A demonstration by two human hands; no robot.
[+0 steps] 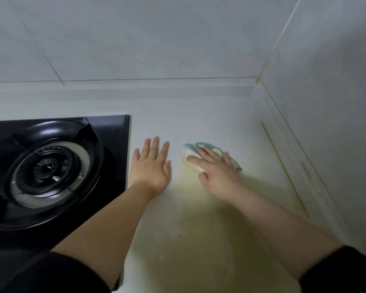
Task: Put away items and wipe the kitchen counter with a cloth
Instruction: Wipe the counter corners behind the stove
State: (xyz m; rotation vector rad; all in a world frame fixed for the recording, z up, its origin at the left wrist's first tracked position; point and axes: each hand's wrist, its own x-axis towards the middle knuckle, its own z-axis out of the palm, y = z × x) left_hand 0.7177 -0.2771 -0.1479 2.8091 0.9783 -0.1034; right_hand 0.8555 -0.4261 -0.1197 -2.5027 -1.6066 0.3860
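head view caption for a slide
Right hand presses a cloth on the counter, left hand flat beside the gas hob.

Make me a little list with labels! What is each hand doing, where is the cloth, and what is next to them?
left hand: lies flat on the counter, fingers straight, holding nothing
right hand: presses on the cloth with straight fingers
cloth: pale with a teal edge, bunched under the right hand
stove: black gas burner, just left of the left hand
wall: pale tiles behind and to the right
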